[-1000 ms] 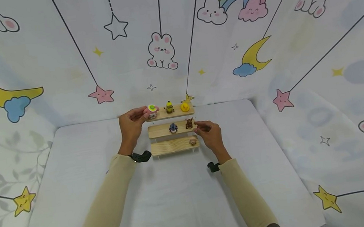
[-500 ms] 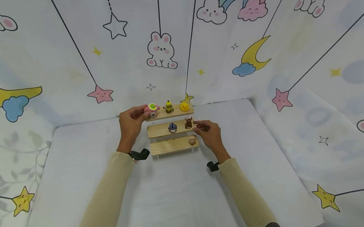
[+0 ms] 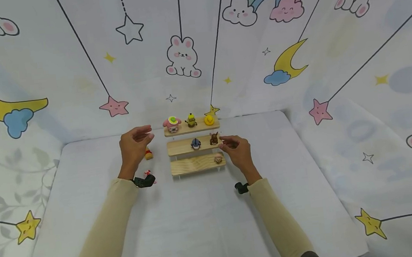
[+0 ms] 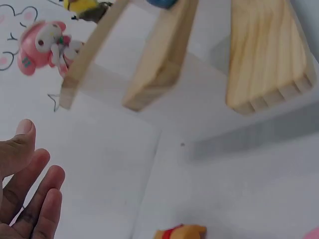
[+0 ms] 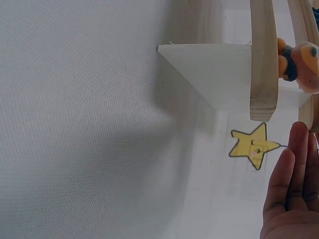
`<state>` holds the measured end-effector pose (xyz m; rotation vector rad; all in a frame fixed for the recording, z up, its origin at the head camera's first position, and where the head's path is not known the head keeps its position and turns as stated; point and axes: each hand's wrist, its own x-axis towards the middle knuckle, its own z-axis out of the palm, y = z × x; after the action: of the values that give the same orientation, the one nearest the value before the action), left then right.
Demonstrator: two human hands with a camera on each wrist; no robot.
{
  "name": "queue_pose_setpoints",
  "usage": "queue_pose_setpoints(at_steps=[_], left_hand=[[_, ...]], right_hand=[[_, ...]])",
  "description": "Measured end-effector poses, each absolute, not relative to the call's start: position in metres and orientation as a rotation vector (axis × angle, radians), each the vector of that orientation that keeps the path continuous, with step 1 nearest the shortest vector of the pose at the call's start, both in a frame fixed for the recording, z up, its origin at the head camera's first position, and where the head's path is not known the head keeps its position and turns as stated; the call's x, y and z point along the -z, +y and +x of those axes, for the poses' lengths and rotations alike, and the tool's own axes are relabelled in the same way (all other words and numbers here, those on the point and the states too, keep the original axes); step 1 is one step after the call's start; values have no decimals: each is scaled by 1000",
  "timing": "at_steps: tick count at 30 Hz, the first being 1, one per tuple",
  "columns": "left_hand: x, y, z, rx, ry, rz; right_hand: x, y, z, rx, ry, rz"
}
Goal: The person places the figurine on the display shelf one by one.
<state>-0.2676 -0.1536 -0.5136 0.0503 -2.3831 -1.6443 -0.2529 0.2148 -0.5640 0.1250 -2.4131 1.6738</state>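
My left hand (image 3: pixel 134 148) hovers left of a three-tier wooden display shelf (image 3: pixel 183 167), holding nothing, its fingers loosely extended in the left wrist view. A pink hooded figurine (image 3: pixel 172 125) stands at the left end of the top tier, apart from that hand. Along the same tier are a yellow-green figurine (image 3: pixel 191 121) and a yellow duck (image 3: pixel 209 120). My right hand (image 3: pixel 237 151) is at the right end of the middle tier; its straight fingertips reach the tier's end in the right wrist view. That tier bears a blue figurine (image 3: pixel 196 143) and a brown figurine (image 3: pixel 213 138).
On the lowest tier's right end sits a small tan-faced figurine (image 3: pixel 218 158). An orange-and-red figurine (image 3: pixel 148 153) and a red-and-white one (image 3: pixel 148 173) lie on the white table (image 3: pixel 200 221), partly behind the left hand and wrist strap. A patterned backdrop (image 3: pixel 147 76) rises behind.
My left hand has let go of the pink figurine, which now stands on the top tier, and has moved left. The two figurines on the table have come into sight. The right hand stays put.
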Motion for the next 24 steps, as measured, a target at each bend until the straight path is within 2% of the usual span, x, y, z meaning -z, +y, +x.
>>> queue_pose_setpoints(at_steps=[13,24], left_hand=[[555,-163,-261,1269,-2655,207],[568,-159,-261,1132,-2782,291]], right_hand=[[565,215,-251,-1671,-2410,108],[565,213,-251,-1669,-2414,95]])
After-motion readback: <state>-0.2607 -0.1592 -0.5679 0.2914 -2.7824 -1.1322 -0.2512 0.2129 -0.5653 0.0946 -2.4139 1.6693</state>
